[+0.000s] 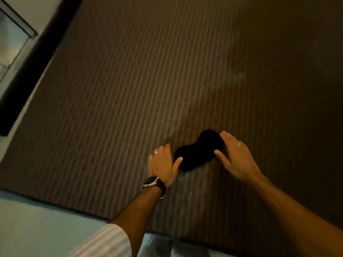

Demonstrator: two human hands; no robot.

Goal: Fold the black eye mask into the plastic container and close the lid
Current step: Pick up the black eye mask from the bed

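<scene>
striped sleeve [104, 240] nearest; left hand [163, 164] and right hand [235, 156], both spread, flank the black eye mask [198, 151].

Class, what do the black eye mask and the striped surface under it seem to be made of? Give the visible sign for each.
Black eye mask: likely soft matte fabric; it shows no shine and has rounded, padded-looking lobes.
Striped surface: possibly ribbed brown textile or matting, judging by its fine parallel ridges and dull finish; blur leaves this open.
</scene>
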